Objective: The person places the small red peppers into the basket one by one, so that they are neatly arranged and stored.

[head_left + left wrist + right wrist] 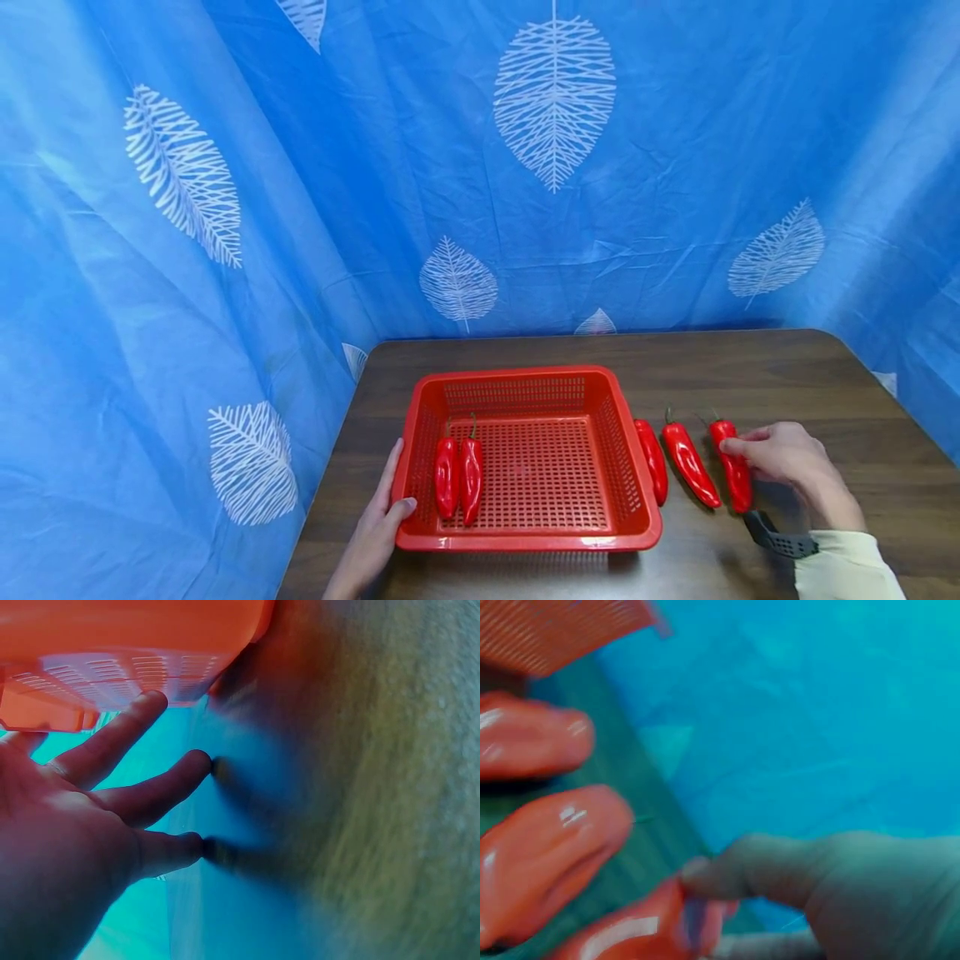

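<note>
A red plastic basket (525, 543) with perforated walls stands on the wooden table. My left hand (377, 523) holds its left side, thumb over the rim and fingers outside along the wall; in the left wrist view those fingers (154, 796) are spread beneath the rim. Two red chili peppers (471, 479) lie side by side in the basket's left part, stems toward the back. To the right of the basket, my right hand (787, 460) pinches a red chili pepper (738, 485) near its stem end, between thumb and fingers.
Two more red chili peppers lie on the table: one (654, 467) against the basket's right wall, the other (690, 467) between it and the held pepper. A blue curtain (660, 167) with white leaf prints hangs behind and beside the table (877, 467).
</note>
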Motion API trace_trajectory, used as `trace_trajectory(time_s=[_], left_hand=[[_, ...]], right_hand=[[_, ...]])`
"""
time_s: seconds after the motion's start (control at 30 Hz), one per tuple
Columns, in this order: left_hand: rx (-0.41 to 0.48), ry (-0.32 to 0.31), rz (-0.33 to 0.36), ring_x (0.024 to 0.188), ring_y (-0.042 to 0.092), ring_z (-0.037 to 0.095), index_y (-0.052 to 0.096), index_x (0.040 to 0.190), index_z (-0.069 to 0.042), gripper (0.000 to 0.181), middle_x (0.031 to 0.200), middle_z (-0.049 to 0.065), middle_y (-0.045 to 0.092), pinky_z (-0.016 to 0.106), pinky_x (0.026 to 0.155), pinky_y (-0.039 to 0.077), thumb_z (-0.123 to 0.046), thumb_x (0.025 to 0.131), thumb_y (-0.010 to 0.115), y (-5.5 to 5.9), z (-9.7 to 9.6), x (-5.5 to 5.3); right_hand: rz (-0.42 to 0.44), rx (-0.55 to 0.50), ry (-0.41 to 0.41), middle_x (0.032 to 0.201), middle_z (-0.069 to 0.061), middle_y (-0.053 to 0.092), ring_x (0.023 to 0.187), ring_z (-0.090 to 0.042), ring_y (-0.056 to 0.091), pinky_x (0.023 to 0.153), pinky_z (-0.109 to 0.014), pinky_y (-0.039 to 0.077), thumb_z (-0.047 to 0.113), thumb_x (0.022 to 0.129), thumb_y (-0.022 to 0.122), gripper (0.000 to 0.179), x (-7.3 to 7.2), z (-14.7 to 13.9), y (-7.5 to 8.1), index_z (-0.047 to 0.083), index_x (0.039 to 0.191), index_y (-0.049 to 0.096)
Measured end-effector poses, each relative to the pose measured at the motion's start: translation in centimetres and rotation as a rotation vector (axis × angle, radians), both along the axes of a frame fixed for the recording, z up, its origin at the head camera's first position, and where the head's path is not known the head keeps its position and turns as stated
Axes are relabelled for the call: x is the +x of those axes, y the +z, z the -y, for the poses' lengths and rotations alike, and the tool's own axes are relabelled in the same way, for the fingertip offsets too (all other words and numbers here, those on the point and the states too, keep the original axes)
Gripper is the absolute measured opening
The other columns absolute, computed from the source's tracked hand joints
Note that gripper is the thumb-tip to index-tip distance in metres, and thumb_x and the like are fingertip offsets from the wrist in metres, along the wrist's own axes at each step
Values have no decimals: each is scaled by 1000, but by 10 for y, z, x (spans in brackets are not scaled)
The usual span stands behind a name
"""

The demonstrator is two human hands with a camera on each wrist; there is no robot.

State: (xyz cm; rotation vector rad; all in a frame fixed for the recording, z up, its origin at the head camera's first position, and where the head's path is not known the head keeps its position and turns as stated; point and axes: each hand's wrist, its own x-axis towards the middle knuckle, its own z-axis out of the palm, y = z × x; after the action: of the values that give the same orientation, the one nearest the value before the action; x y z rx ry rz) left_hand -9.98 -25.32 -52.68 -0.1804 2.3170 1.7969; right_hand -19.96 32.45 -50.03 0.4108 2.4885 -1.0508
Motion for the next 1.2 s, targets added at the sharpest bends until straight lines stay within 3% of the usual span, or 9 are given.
trace_trajectory(time_s=[0.13, 0.23, 0.33, 0.4, 0.47, 0.5, 0.73, 0.97, 1.2], left_hand=[[2, -2, -3, 161, 29, 57, 9, 178, -33, 97, 184, 18, 12, 61, 110, 58, -14, 100, 64, 0, 1, 0], [3, -2, -8, 161, 30, 57, 10, 178, -33, 97, 184, 18, 12, 61, 110, 58, -13, 100, 64, -1, 2, -1], [3, -4, -8, 160, 31, 57, 10, 177, -33, 96, 184, 18, 12, 62, 110, 58, -13, 100, 63, -2, 3, -1], [7, -4, -8, 160, 31, 57, 10, 177, -33, 96, 184, 18, 12, 62, 110, 57, -13, 100, 63, -2, 3, -1], [10, -5, -8, 160, 31, 57, 9, 178, -33, 96, 184, 19, 12, 62, 110, 57, -13, 100, 63, -2, 3, -1], [11, -5, -6, 160, 31, 57, 9, 178, -33, 97, 184, 18, 12, 62, 110, 57, -13, 100, 63, -3, 3, -1], [12, -12, -12, 160, 32, 56, 10, 177, -35, 96, 184, 18, 12, 62, 111, 57, -12, 101, 62, -4, 5, 0], [5, -17, -12, 160, 31, 57, 9, 177, -34, 95, 184, 19, 12, 62, 111, 57, -13, 101, 62, -4, 4, -1], [9, -6, -5, 160, 33, 57, 8, 178, -33, 97, 183, 20, 14, 61, 110, 58, -14, 101, 64, -3, 4, 0]], right_hand=[[-31, -255, -24, 125, -30, 75, 97, -21, 79, 90, -42, 69, 43, 106, 71, 83, 0, -6, 7, -23, 150, 45], [-66, -488, -49, 122, -7, 80, 101, -11, 79, 93, -36, 68, 42, 110, 64, 86, 2, -4, 13, -21, 159, 32], [-125, -781, -65, 117, 9, 81, 103, -8, 80, 91, -30, 67, 30, 114, 58, 49, 7, 1, 18, -1, 151, 59], [-158, -948, -46, 114, 9, 83, 105, -11, 81, 91, -28, 67, 23, 115, 54, 30, 10, 7, 22, 12, 135, 74], [-176, -1068, -9, 118, 3, 84, 109, -15, 82, 93, -28, 66, 18, 116, 50, 32, 12, 15, 27, 24, 116, 81], [-183, -1100, 14, 121, 1, 84, 111, -16, 81, 95, -29, 66, 17, 117, 48, 34, 13, 19, 29, 23, 120, 81], [-220, -1164, 85, 128, -3, 82, 117, -20, 80, 100, -31, 64, 15, 116, 47, 33, 12, 64, 47, 19, 130, 77], [-252, -1122, 109, 122, 0, 83, 112, -19, 82, 99, -33, 64, 15, 114, 56, 26, 6, 114, 57, 21, 128, 76], [-229, -1111, 176, 120, -4, 83, 111, -21, 82, 100, -36, 65, 14, 111, 60, 33, -4, 161, 66, 2, 142, 64]])
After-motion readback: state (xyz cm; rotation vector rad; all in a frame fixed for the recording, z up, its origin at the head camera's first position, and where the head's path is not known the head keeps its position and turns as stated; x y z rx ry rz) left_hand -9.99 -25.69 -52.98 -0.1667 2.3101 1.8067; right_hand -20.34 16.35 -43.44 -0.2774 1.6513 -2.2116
